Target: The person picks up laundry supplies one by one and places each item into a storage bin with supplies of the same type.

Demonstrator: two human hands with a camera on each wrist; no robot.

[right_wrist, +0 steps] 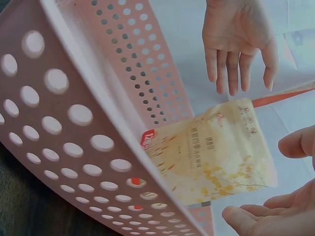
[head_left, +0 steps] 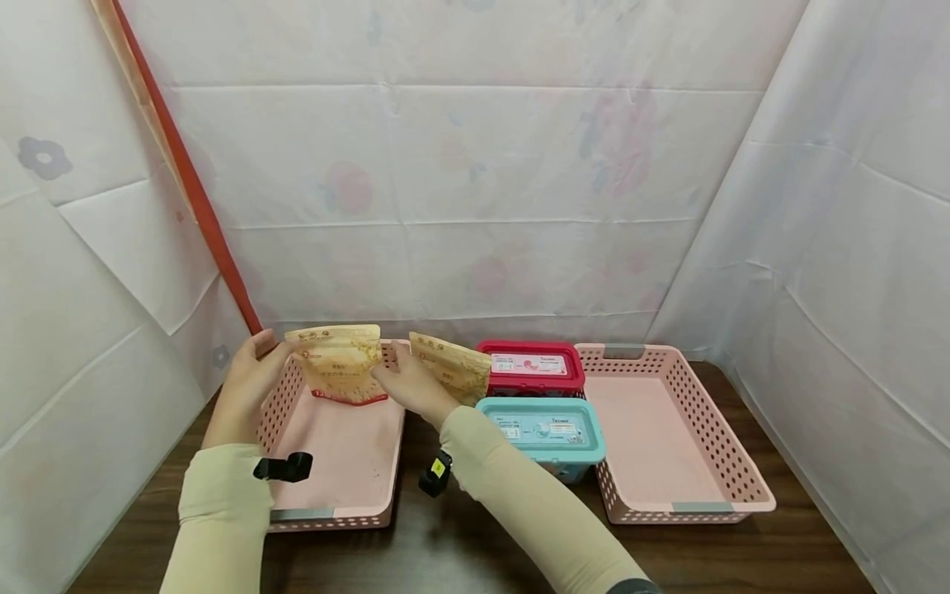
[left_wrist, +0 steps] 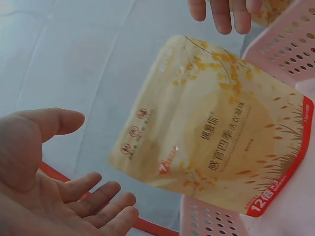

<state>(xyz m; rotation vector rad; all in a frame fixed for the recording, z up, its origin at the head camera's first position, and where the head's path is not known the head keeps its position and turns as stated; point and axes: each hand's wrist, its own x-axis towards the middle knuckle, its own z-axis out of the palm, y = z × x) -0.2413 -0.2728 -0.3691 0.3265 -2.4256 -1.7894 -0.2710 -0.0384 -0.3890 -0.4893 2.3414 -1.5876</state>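
Note:
A pale yellow laundry-pod pouch [head_left: 337, 367] with a red bottom band stands upright at the back of the left pink basket [head_left: 334, 470]. My left hand [head_left: 248, 384] is at the pouch's left side; in the left wrist view that hand [left_wrist: 64, 182] has its fingers spread, with a gap to the pouch [left_wrist: 211, 128]. My right hand [head_left: 416, 384] is by the pouch's other side. Seen from the right wrist, its thumb and fingers [right_wrist: 280, 206] are apart and hold nothing. A second yellow pouch [head_left: 453, 367] stands behind the right hand, partly hidden by it.
A red lidded box [head_left: 530, 367] and a light blue lidded box [head_left: 549, 429] sit between the baskets, the blue one in front. Another pink basket [head_left: 668, 437] is on the right of the dark wooden table [head_left: 445, 553]. White patterned sheets [head_left: 482, 165] enclose the back and sides.

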